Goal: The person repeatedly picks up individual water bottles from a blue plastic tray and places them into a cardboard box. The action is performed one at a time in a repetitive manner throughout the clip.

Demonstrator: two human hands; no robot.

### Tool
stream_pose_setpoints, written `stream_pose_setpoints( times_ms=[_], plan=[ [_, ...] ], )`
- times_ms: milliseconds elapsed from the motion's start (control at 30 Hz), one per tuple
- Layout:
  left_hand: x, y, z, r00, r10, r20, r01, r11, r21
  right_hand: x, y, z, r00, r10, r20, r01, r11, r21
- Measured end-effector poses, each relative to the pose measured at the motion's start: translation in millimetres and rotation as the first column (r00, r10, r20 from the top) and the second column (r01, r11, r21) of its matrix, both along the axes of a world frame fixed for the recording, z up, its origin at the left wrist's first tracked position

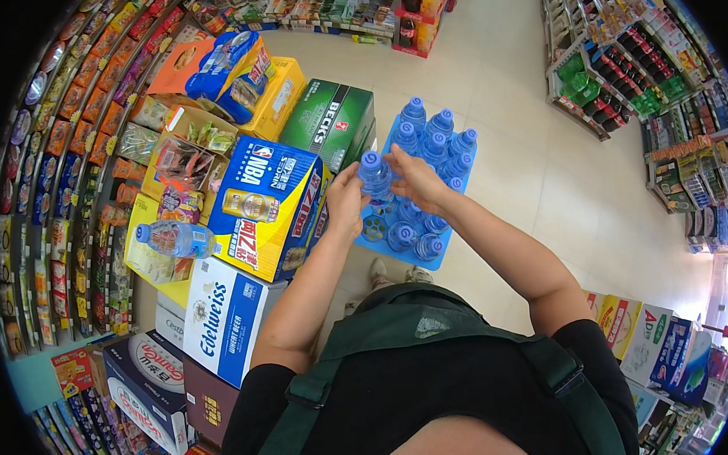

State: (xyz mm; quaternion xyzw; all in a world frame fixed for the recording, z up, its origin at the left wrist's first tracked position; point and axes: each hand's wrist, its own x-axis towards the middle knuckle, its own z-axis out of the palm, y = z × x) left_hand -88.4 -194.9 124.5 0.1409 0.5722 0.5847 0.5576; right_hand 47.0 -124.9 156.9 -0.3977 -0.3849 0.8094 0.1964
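A clear plastic water bottle [374, 175] with a blue cap stands upright between my hands. My left hand [345, 200] grips its left side with the fingertips. On the other side, my right hand [420, 179] has its fingers apart close to the bottle; whether they touch it is unclear. Below and around are several similar blue-capped bottles [434, 148], standing in rows on a light blue base [432, 264]. A patterned, bottle-free patch [374, 227] shows at the base's left side. The lower part of the held bottle is partly hidden by my left fingers.
To the left are stacked a green Beck's carton [332, 120], a blue-yellow drink carton [269, 208] and a white-blue Edelweiss carton [226, 323]. Another water bottle [174, 239] lies near them. Snack shelves [77, 145] curve along the left; drink shelves [617, 80] stand at right.
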Motion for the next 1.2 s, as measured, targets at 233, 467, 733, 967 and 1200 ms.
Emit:
stream_pose_setpoints(
  times_ms=[233, 467, 733, 967, 1200],
  plan=[
    [1, -10, -53, 0.994, 0.021, 0.103, -0.021, 1.000, -0.004, -2, -6, -35, 0.996, 0.001, 0.086, 0.008, 0.995, -0.101],
    [6, -11, -85, 0.992, 0.044, 0.122, -0.039, 0.998, -0.046, -10, -7, -46, 0.987, -0.050, 0.150, 0.076, 0.982, -0.172],
    [7, -8, -114, 0.993, 0.022, 0.116, -0.019, 0.999, -0.029, -13, -9, -58, 0.983, -0.075, 0.168, 0.107, 0.975, -0.192],
    [10, -10, -115, 0.990, -0.052, 0.134, 0.064, 0.994, -0.085, -11, -9, -84, 0.978, -0.093, 0.189, 0.137, 0.962, -0.237],
    [3, -11, -80, 0.970, -0.004, 0.243, 0.020, 0.998, -0.064, -21, -11, -63, 0.974, -0.096, 0.207, 0.142, 0.965, -0.219]
  ],
)
